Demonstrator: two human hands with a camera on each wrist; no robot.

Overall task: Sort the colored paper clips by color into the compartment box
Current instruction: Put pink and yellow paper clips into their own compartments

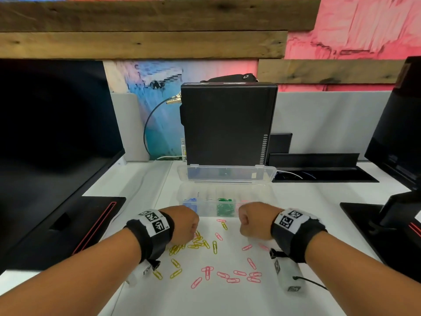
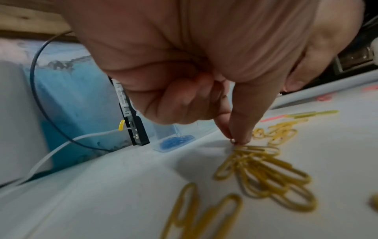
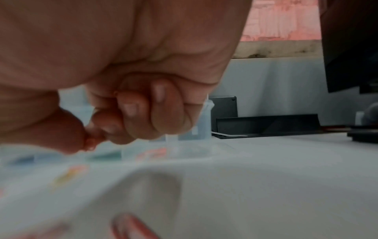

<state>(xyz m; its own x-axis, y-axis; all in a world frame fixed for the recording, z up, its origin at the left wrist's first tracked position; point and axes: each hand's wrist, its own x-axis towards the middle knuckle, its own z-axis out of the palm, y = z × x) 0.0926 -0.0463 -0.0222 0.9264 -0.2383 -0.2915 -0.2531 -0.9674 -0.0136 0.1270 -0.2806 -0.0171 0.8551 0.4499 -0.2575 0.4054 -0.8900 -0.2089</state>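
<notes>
Pinching yellow paper clips (image 2: 263,169), left hand (image 2: 204,67)

Layout, my desk:
clear plastic compartment box (image 1: 225,190) ahead of my hands; yellow paper clips (image 1: 196,244) near-left, pink paper clips (image 1: 237,273) near-right, black mini PC (image 1: 227,124) behind box.

White desk (image 1: 284,304) carries scattered yellow clips (image 1: 198,244), pink clips (image 1: 232,275) and the open compartment box (image 1: 224,195).
</notes>
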